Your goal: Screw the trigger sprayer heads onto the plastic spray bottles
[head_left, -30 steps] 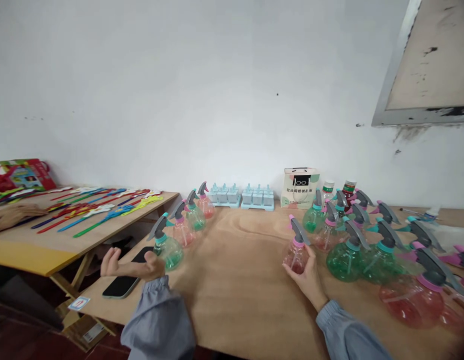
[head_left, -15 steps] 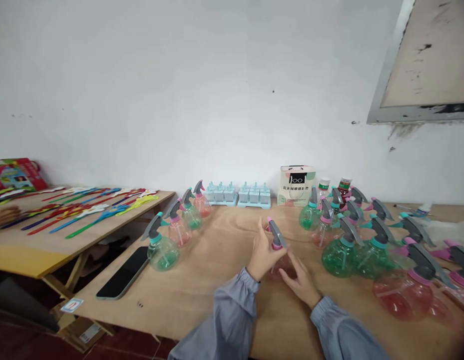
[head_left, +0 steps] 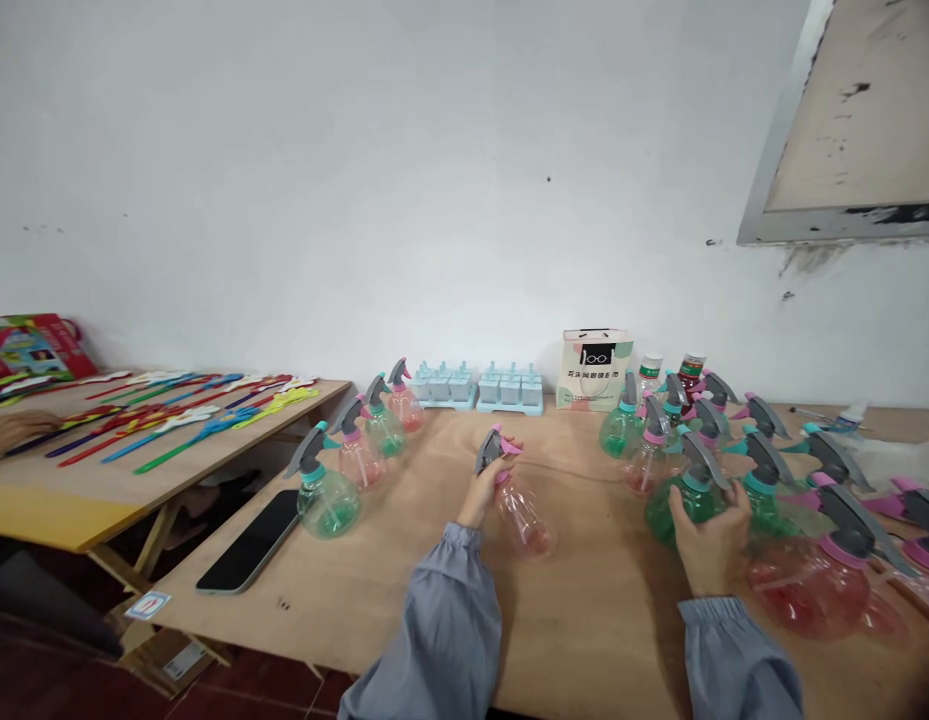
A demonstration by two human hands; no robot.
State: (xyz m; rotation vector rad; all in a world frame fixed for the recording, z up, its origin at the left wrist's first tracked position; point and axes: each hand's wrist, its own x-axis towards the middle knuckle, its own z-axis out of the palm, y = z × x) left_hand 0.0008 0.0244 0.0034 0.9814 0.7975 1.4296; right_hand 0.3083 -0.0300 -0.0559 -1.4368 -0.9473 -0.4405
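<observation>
- The left hand point(head_left: 480, 490) now has the pink spray bottle point(head_left: 528, 525) to itself, fingers wrapped around the sprayer neck; the bottle is tilted over mid-bench, its base toward the right. Whether the base touches the bench point(head_left: 584, 640) is unclear.
- The right hand point(head_left: 710, 538) is no longer on that bottle; it is now at a green spray bottle point(head_left: 663, 515) in the right-hand group, thumb and fingers curved about it. I cannot tell how firmly they close.
- So each hand now attends to a different bottle, and the pink one is apart from both groups.
- The pink bottle's clear body shows a dip tube; any liquid is hard to make out.
- Left of it, four spray bottles point(head_left: 361, 465) stand upright in a row.
- Near the wall, a capped bottle point(head_left: 690, 376) has dark red contents.
</observation>
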